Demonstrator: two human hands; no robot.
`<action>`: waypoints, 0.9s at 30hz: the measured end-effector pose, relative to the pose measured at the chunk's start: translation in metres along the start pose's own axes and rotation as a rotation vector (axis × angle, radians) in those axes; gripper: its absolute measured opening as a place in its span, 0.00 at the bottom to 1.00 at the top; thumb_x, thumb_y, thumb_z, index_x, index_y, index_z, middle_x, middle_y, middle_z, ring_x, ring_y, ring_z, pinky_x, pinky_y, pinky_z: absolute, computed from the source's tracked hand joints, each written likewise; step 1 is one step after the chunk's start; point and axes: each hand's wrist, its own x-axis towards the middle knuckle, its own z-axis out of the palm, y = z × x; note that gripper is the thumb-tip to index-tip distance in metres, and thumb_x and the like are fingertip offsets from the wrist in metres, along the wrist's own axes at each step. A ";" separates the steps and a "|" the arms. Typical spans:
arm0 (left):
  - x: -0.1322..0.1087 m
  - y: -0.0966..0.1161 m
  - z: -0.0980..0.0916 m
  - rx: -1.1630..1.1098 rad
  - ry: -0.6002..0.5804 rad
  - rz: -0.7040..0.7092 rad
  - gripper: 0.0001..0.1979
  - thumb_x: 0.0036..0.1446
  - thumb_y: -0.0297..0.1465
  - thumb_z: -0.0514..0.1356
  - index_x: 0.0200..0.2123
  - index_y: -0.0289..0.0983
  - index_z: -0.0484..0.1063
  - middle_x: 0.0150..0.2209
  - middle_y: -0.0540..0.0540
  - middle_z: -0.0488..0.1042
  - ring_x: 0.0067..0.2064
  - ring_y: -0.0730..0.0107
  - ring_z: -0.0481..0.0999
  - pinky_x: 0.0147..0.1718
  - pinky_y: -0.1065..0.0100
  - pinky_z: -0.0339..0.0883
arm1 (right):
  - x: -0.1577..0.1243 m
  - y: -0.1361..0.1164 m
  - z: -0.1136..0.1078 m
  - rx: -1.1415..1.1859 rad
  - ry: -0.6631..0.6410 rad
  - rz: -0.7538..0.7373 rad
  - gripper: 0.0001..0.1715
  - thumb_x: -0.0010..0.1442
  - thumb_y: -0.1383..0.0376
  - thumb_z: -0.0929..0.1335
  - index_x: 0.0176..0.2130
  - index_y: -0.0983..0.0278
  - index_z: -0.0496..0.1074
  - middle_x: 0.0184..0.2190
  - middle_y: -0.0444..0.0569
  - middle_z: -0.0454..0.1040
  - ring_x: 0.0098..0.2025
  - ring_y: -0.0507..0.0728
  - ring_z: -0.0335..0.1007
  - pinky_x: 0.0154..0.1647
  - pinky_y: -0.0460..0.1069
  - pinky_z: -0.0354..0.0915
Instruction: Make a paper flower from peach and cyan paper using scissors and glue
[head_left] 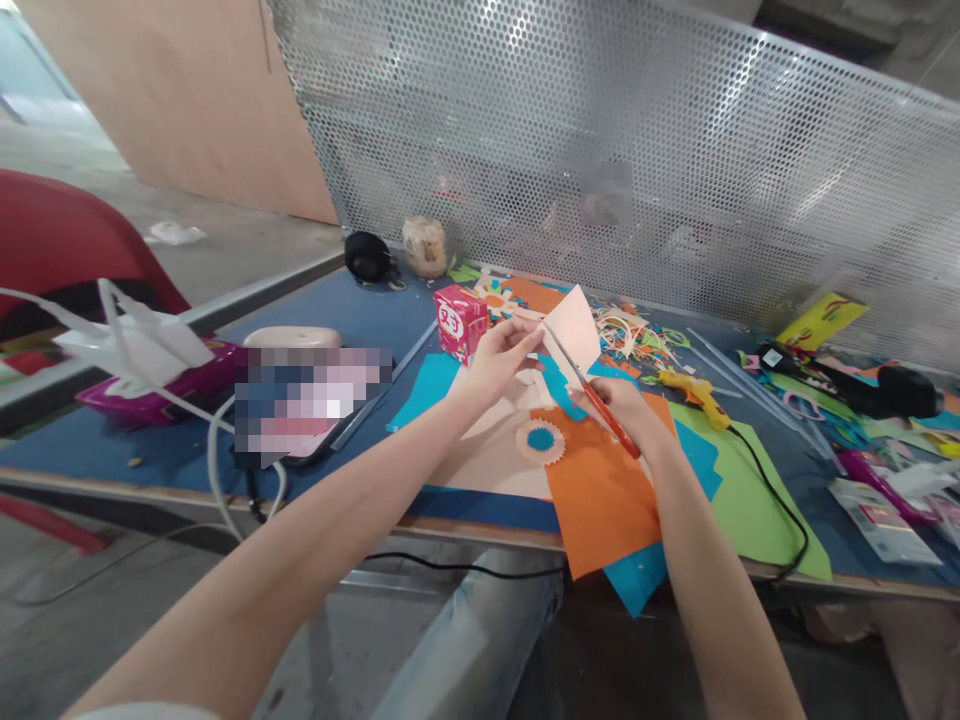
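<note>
Clock: it lies flat on the blue table (296,295), the two hands at its centre, twelve pointing to the perforated metal panel (540,130).
Left hand (510,350): just nine-ward of centre, thumb and forefinger pinched together on the left corner of the pale pink paper (576,325).
Right hand (621,405): just three-ward of centre, fingers wrapped on the scissors (611,420) by their orange handles; I can't tell which fingers sit in the loops.
Cutting spot: the blades point towards eleven and lie along the near-left edge of the pale pink paper, close by the left fingertips; whether they are parted I can't make out.
Pale pink paper: raised at the centre, tilted, its peak towards twelve.
Fringed ring (527,446): at six, toothed round its outer edge, blue showing through the hole.
Sheets: an orange sheet (600,500) at five, overhanging the table edge; a green sheet (776,510) at four.
Scraps: a tangle of paper strips (626,335) at two.
Glue gun (697,393): yellow, at three, its black cord trailing towards four.
Pink box (460,322): upright at ten, just beside the left hand.
Jar (425,247): between ten and eleven, near a round black object (366,257).
Red chair (75,225): well apart, between nine and ten.
</note>
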 end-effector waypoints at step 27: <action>0.002 -0.003 -0.001 -0.015 0.081 -0.013 0.16 0.38 0.37 0.67 0.25 0.34 0.66 0.21 0.52 0.69 0.23 0.79 0.69 0.22 0.75 0.63 | 0.002 -0.001 -0.003 -0.126 0.060 -0.003 0.28 0.49 0.43 0.61 0.18 0.63 0.62 0.16 0.42 0.58 0.21 0.50 0.54 0.22 0.45 0.48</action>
